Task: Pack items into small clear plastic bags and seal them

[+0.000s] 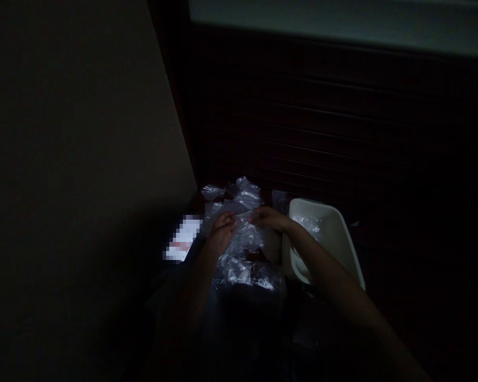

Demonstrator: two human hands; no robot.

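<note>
Right forearm [336, 273] overlaps pale bin [335, 233] beside clear plastic [244, 239]

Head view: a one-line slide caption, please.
Left hand and right hand hold clear plastic beside a pale tub in dim light.

- Clear plastic film [245, 229]: appearing thin and colourless, its creases catching pale highlights in dim light.
- Upper edge: running nearly straight between the left hand [223, 231] and right hand [267, 217], both pinching it.
- Body: hanging wrinkled below, its lower limit blending indistinguishably into similar crumpled plastic [239, 271].
</note>
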